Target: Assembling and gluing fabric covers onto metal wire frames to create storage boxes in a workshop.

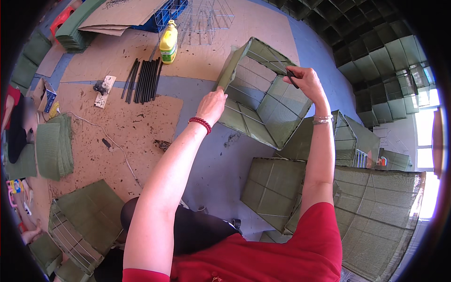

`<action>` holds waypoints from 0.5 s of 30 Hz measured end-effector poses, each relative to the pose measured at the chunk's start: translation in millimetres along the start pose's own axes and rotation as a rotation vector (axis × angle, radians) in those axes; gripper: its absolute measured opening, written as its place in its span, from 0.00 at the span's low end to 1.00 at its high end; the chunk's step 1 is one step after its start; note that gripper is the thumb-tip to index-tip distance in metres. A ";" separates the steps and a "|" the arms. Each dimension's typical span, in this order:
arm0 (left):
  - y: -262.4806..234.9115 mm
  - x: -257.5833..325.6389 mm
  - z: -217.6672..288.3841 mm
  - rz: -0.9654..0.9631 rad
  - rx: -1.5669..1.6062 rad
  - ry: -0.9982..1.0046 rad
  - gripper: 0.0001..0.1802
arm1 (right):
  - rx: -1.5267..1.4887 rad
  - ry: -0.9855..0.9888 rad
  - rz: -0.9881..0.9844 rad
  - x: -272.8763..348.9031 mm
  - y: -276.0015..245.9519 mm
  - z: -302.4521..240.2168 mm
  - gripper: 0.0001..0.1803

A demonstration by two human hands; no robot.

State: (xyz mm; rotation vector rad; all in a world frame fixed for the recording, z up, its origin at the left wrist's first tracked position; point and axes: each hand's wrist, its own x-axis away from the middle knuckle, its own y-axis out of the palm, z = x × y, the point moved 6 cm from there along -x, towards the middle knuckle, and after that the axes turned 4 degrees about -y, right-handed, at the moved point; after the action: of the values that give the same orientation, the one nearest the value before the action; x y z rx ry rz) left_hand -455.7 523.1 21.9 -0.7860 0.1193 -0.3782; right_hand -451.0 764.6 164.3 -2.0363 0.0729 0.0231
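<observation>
The fingertips of the left hand (212, 104) are hidden behind the near rim of the green box (263, 105), so how tightly they close cannot be told; the hand rests against that rim and seems to grip it. The right hand (305, 81) has its fingers pressed together, pinching 1 thin black rod (291, 78) at the far right rim of the same box; the rod's lower end is hard to make out against the mesh. The box, a wire frame covered in green mesh, sits tilted between the 2 hands, its open side facing up toward the camera. The left wrist wears 1 red bead bracelet (200, 123), the right wrist 1 silver bracelet (322, 120).

On the floor to the left lies 1 bundle of black rods (143, 81), too close together to count, beside 1 yellow bottle (168, 43). A flat green panel (272, 190) lies near the person's right elbow, partly covered by the arm. A stack of green sheets (55, 145) lies at the left, and stacked green boxes (380, 51) fill the upper right, cut off by the rim.
</observation>
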 end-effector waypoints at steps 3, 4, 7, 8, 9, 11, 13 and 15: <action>-0.3 -0.2 0.0 -0.003 0.001 -0.001 0.11 | 0.039 -0.016 -0.002 -3.1 -2.4 0.9 0.23; -0.7 -0.2 0.1 -0.006 0.002 -0.002 0.11 | 0.040 -0.016 -0.002 -3.5 -2.8 0.7 0.23; -0.2 -0.1 0.4 -0.009 0.010 -0.007 0.11 | 0.052 0.012 -0.010 -3.2 -4.6 -0.4 0.23; 0.2 0.1 -0.4 -0.009 0.011 -0.008 0.11 | 0.079 0.002 -0.026 -1.7 -4.3 -3.4 0.23; 0.2 0.3 -0.7 -0.003 0.016 -0.001 0.11 | 0.107 -0.008 -0.041 0.1 -4.0 -6.4 0.23; 0.2 0.2 -1.7 0.004 0.020 0.004 0.11 | 0.111 0.014 -0.030 4.7 -5.0 -10.8 0.23; 2.0 -0.1 -2.9 -0.004 0.014 -0.005 0.11 | 0.116 0.036 -0.019 7.5 -5.8 -9.9 0.22; 2.6 -0.5 -4.8 -0.011 0.019 0.001 0.12 | 0.092 0.031 0.016 9.0 -8.2 -6.3 0.22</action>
State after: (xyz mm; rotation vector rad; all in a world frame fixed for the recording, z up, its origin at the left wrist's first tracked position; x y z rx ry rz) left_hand -456.6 521.8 16.7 -0.7680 0.1119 -0.3896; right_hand -441.6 762.3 174.0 -1.9446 0.1082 -0.0015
